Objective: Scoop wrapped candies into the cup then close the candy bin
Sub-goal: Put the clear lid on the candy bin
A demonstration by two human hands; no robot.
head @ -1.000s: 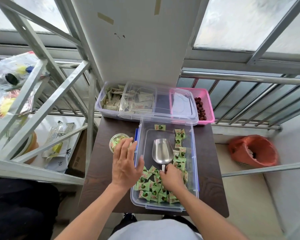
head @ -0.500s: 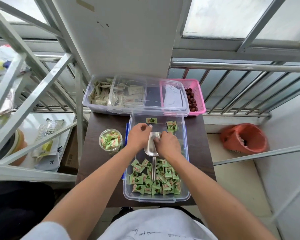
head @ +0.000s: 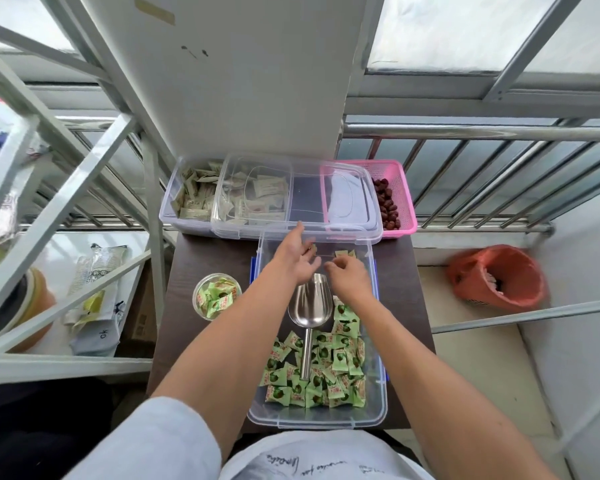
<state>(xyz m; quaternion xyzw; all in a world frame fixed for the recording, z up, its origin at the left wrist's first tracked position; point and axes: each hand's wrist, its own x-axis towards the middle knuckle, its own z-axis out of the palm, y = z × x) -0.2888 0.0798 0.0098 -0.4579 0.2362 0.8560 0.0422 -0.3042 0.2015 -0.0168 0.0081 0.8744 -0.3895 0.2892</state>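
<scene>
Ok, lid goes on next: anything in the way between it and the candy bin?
Only the metal scoop, lying in the candy bin on the candies, seemingly below the rim. The lid rests just behind, on the back bin and pink basket.

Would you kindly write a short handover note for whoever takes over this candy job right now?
Left grip: fingers straight, reaching toward the near edge of the lid, holding nothing.
Right grip: loosely curled over the far end of the candy bin, nothing visibly held.
Scoop: lies empty in the bin, handle on the candies.
Cup: stands left of the bin, full of candies.
Lid: rests across the clear box and pink basket behind the bin.
Done: cup filled.
Left: put the lid on the bin and close it.
</scene>
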